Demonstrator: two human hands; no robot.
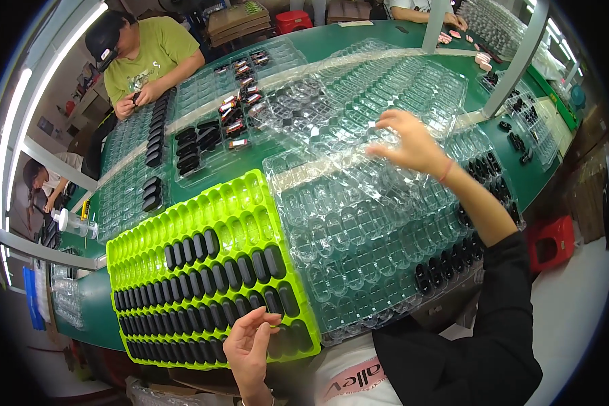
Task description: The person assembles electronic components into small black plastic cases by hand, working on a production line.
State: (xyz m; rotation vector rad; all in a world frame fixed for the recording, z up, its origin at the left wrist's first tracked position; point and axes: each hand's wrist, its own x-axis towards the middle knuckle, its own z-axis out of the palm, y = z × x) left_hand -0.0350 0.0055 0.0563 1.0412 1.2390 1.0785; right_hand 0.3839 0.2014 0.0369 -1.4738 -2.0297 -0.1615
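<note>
My left hand [249,348] hovers over the near edge of a lime-green tray [199,215]. Its fingers are loosely bent, and nothing shows between them. Rows of black oval cases [206,281] fill the tray's nearer pockets, with a short row farther back; the far pockets hold none. Out to the right, my right hand [413,145] is raised above clear plastic trays [358,223], thumb and fingers apart and holding nothing I can see. Crumpled-looking clear plastic [386,179] lies just below it. Black pieces [446,267] sit in the right-hand pockets of the near clear tray.
Across the green table [325,40], a person in a green shirt [155,57] handles a small black piece. Small battery-like parts [237,111] and black shells [196,145] lie mid-table. Metal posts [514,61] rise at the right. A red stool [551,243] stands beside the table.
</note>
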